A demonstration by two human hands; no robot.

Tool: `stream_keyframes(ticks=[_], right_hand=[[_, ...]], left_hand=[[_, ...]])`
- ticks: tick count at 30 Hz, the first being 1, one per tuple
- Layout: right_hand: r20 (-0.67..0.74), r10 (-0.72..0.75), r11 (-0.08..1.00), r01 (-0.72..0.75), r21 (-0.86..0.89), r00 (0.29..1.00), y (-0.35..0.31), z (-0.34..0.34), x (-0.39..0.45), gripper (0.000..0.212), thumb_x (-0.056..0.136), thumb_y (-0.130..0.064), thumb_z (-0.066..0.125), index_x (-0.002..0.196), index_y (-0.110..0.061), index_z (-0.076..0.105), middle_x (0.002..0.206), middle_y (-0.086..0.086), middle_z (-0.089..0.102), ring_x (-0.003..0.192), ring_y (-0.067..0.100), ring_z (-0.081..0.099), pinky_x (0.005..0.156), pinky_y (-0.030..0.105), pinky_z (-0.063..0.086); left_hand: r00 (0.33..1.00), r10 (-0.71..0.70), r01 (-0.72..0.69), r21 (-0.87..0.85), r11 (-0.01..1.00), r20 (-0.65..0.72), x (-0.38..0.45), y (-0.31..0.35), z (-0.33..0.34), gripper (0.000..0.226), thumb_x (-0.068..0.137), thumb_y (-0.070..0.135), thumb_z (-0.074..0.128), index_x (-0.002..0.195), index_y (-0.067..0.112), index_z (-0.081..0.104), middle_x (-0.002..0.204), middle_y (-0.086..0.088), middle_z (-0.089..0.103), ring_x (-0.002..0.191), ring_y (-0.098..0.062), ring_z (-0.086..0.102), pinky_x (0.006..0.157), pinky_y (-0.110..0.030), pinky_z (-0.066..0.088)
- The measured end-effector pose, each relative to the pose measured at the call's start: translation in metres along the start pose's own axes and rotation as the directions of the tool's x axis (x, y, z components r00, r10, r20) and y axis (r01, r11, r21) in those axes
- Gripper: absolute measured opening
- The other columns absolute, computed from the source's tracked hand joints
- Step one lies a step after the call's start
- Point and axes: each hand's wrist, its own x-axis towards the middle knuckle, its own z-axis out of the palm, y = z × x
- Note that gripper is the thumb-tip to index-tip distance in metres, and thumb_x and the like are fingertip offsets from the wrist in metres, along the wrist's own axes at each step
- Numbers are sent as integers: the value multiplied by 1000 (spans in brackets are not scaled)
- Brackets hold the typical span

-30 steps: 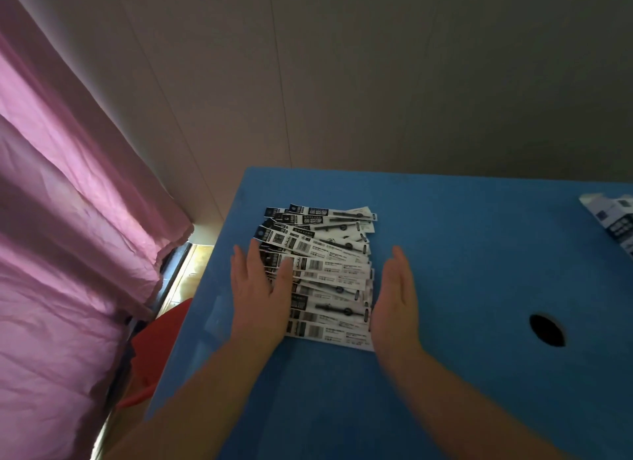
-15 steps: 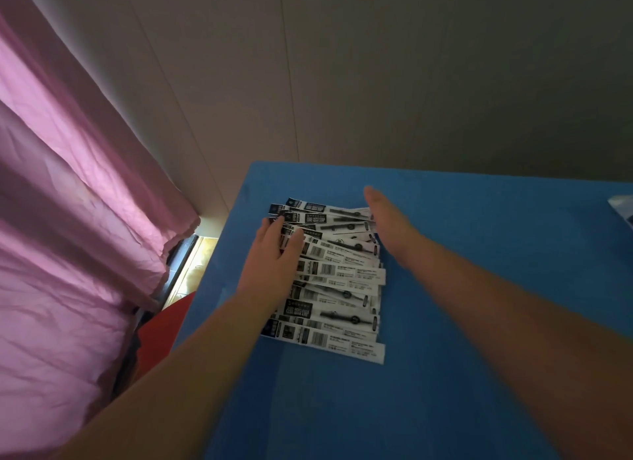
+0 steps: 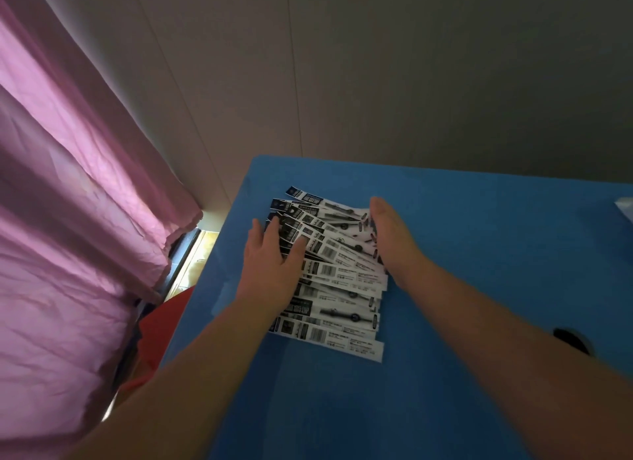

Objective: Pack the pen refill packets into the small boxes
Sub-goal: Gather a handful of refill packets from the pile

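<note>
- The pen refill packets (image 3: 337, 278) lie in a loose, fanned pile on the blue table (image 3: 479, 237), near its far left corner; the long white strips overlap and run roughly left to right, the farther ones skewed.
- The left hand (image 3: 274, 271) lies flat, palm down, on the left ends of the packets, fingers spread and pointing away from the person; it presses on them and grasps nothing.
- The right hand (image 3: 394, 240) stands on its edge against the right ends of the farther packets, fingers straight and together, palm facing the pile; it is held open and closes on nothing.
- Both bare forearms reach in from the near edge, the two hands bracketing the pile from either side.
- A dark round hole (image 3: 570, 339) shows in the table by the right forearm.
- A pink curtain (image 3: 75, 219) hangs to the left of the table, and a pale wall (image 3: 411, 76) rises behind it.
</note>
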Motion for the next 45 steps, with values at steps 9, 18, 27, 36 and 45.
stream_keyframes(ticks=[9, 18, 27, 36, 45], right_hand=[[-15, -36, 959, 30, -283, 999, -10, -29, -30, 56, 105, -43, 44, 156, -21, 34, 160, -7, 35, 146, 12, 32, 112, 23, 21], [0, -43, 780, 34, -625, 999, 6, -45, -119, 55, 101, -38, 53, 150, -16, 41, 159, 0, 37, 146, 15, 34, 118, 28, 23], [34, 66, 496, -3, -869, 997, 14, -50, -174, 52, 101, -44, 47, 145, -15, 47, 152, 9, 40, 142, 24, 35, 117, 36, 30], [46, 78, 443, 7, -896, 996, 1, -47, -189, 46, 99, -47, 46, 131, -14, 54, 139, 6, 46, 135, 24, 42, 110, 40, 39], [60, 76, 453, 19, -891, 995, 0, -44, -193, 49, 99, -49, 47, 136, -16, 52, 144, 7, 44, 137, 23, 39, 113, 39, 36]], left_hand=[[988, 148, -153, 91, 984, 52, -34, -9, -25, 93, 90, 56, 64, 161, 31, 9, 168, 7, -5, 155, -16, -5, 124, -42, 9], [759, 479, -650, 453, 610, 442, -46, -16, -23, 110, 79, 73, 61, 161, 30, 3, 169, 0, -6, 155, -22, -11, 124, -45, -2], [691, 346, -723, 615, 315, 635, -13, 31, -20, 109, 76, 69, 61, 160, 24, 8, 160, -8, 19, 146, -29, 22, 121, -46, 21], [664, 434, -741, 616, 270, 609, -25, 36, -10, 69, 82, 48, 67, 138, 18, 42, 139, -6, 41, 126, -25, 40, 104, -40, 44], [711, 337, -703, 631, 328, 617, -19, 37, -5, 52, 84, 31, 70, 131, 17, 51, 131, -6, 53, 121, -24, 52, 103, -42, 46]])
